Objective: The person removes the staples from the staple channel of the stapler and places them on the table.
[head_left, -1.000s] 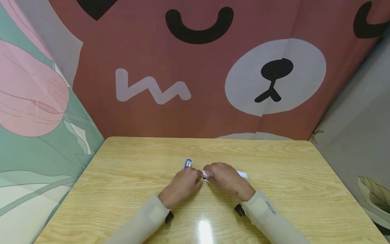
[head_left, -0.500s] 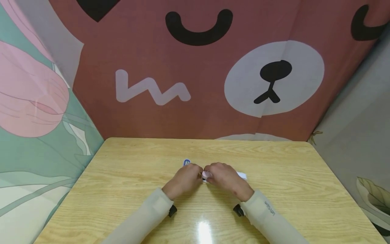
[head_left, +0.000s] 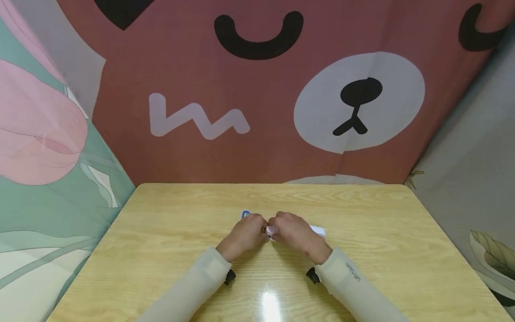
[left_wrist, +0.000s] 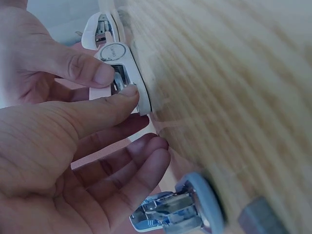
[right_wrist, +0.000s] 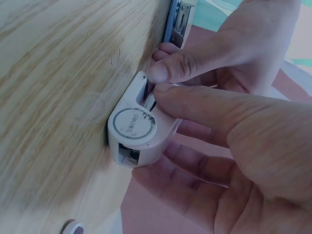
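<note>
Near the middle of the table, my right hand [head_left: 295,235] grips a small white and pinkish stapler [right_wrist: 134,124] with a round logo at its pivot. Its two arms stand spread apart, showing metal inside. My left hand [head_left: 245,237] meets the stapler's front end, its thumb [left_wrist: 129,92] at the tip and its fingers curled below. Whether it also pinches something small, I cannot tell. Beyond the left hand lies a blue stapler [left_wrist: 170,209] with metal parts showing, mostly hidden in the head view. Behind the right hand is another white stapler [head_left: 318,231], partly covered.
The light wood table [head_left: 181,210] ends at a back edge against a brown wall hanging [head_left: 193,161] with a bear print. Patterned cloths flank it left and right. A blurred grey block [left_wrist: 263,219] shows low in the left wrist view.
My left hand has shifted right and slightly farther away, closing in on the stapler's end and covering more of the blue one. My right hand has kept nearly the same place and grip.
</note>
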Motion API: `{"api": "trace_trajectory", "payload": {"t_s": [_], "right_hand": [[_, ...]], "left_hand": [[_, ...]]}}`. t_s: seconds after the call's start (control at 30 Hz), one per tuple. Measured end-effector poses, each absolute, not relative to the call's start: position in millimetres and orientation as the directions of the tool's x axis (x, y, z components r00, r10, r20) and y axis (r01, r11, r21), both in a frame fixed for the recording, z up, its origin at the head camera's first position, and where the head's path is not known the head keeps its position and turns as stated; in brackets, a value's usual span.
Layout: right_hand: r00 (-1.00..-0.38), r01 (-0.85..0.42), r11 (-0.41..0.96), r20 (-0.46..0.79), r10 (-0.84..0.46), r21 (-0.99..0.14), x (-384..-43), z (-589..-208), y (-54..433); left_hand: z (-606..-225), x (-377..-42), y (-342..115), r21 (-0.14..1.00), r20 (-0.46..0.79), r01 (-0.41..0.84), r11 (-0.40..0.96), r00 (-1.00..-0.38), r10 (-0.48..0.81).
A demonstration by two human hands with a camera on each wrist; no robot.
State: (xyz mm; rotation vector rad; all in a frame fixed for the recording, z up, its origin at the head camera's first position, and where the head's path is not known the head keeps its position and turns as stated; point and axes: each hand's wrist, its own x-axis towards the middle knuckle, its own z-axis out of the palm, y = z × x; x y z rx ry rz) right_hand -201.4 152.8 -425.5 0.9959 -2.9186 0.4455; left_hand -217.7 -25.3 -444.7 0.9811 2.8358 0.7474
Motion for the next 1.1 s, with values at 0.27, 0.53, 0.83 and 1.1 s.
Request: {"api": "trace_trajectory", "payload": {"t_s": [0.27,0.53,0.83,1.1], "right_hand": [[-0.783,-0.622,0.769,0.122,-0.61,-0.146,-200.7,-424.6,143.5],[-0.783,-0.62,0.775,0.164,-0.6,-0.126,-198.9,-428.2,143.7],[-0.761,-0.649,0.741,0.186,-0.622,-0.174,-197.6,-426.5,144.5],[-0.768,-0.64,0.747,0.177,-0.616,-0.177,-198.2,-428.1,143.8]], "left_hand": [[-444.0,-219.1,-26.2,0.487,0.081,0.515,0.705,-0.831,0.551],[-448.7,-222.1,-21.0,0.51,0.103,0.513,0.69,-0.833,0.543],[-448.9,-219.2,-20.7,0.53,0.1,0.486,0.695,-0.85,0.518],[-448.0,-220.6,-21.2,0.528,0.067,0.472,0.706,-0.852,0.52]]}}
